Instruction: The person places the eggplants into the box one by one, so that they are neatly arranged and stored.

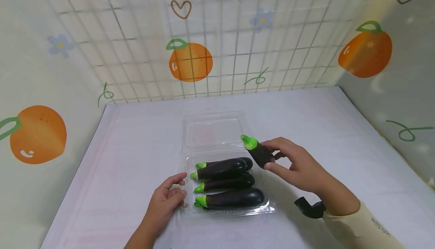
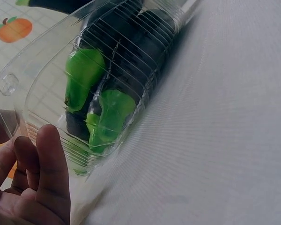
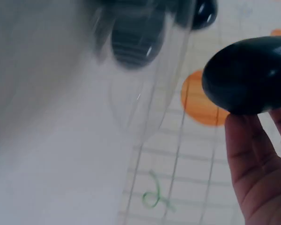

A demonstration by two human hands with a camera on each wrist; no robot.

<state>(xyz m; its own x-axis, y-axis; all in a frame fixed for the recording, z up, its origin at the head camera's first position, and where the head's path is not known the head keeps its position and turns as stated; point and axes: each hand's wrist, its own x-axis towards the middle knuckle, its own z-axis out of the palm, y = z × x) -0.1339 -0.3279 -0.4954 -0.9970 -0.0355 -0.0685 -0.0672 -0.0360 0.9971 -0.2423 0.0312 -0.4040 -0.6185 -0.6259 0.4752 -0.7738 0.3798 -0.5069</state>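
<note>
My right hand (image 1: 293,164) grips a small dark eggplant (image 1: 259,154) with a bright green cap, thumb on one side and fingers on the other. It is raised over the right back edge of a clear plastic clamshell box (image 1: 268,207), cap tilted up and left. In the right wrist view the rounded end of this eggplant (image 3: 248,77) shows above the fingertips. Several more eggplants (image 1: 234,198) lie side by side in the box, green caps to the left. My left hand (image 1: 166,196) rests at the box's left rim, its loosely bent fingers (image 2: 51,150) touching the edge.
The box's clear lid (image 1: 214,130) lies folded open behind it. A white cloth covers the table (image 1: 136,147). Curtains printed with oranges (image 1: 191,62) and a grid enclose the back and sides. A black strap piece (image 1: 309,208) sticks out by the right wrist.
</note>
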